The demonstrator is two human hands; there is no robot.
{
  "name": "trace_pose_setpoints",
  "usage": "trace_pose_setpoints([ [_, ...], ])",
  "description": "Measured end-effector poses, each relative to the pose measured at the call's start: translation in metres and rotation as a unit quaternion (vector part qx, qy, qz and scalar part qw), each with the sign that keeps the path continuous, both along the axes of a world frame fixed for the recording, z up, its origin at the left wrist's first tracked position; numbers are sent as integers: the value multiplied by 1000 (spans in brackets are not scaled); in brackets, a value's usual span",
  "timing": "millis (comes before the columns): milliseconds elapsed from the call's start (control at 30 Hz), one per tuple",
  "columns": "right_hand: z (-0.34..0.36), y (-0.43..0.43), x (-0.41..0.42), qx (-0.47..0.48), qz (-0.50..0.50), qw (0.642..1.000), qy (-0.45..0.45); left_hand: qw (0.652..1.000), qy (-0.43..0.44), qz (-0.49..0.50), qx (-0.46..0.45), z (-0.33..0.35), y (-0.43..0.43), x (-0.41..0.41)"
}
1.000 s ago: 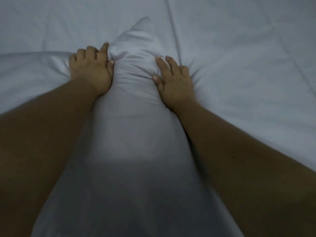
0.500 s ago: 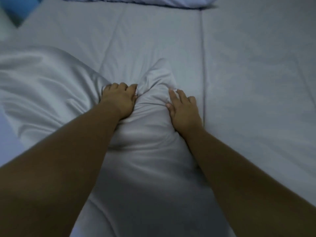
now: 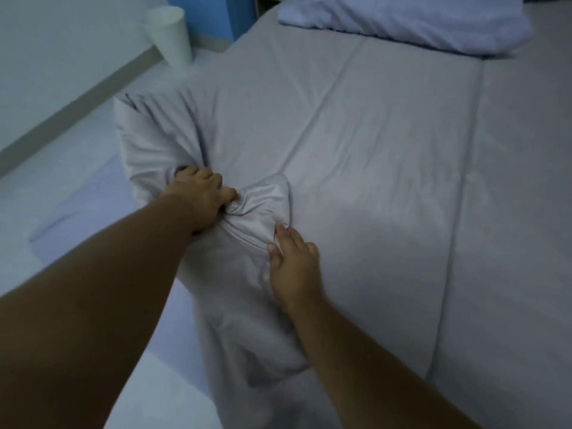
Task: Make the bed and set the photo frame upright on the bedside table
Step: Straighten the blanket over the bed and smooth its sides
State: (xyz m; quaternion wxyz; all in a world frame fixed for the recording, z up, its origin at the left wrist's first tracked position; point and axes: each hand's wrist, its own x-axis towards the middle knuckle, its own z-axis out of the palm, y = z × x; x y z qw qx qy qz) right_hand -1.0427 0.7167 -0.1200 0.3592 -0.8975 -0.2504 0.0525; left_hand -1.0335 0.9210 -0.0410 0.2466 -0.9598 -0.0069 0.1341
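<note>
Both hands' fingers clench the bunched grey sheet.

A: Where does the single view look from?
B: From the person's head, facing forward and steeply down over both outstretched forearms onto the bed.
A: How near?
B: Close; the arms fill the lower frame. The pillow lies at the far top edge, floor at left.

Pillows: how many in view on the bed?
2. One pillow at the bed's left edge, bunched in the left hand and right hand; another pillow lies at the top. More may sit outside the frame.
</note>
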Motion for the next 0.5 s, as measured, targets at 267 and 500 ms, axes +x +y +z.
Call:
trace_pose_setpoints([
  [267, 20, 110, -87, 136, 62, 986, 72, 1000, -14, -2, 4, 14, 121, -110],
  [500, 13, 181, -83, 89, 13, 995, 51, 995, 89, 46, 4, -22, 196, -182],
])
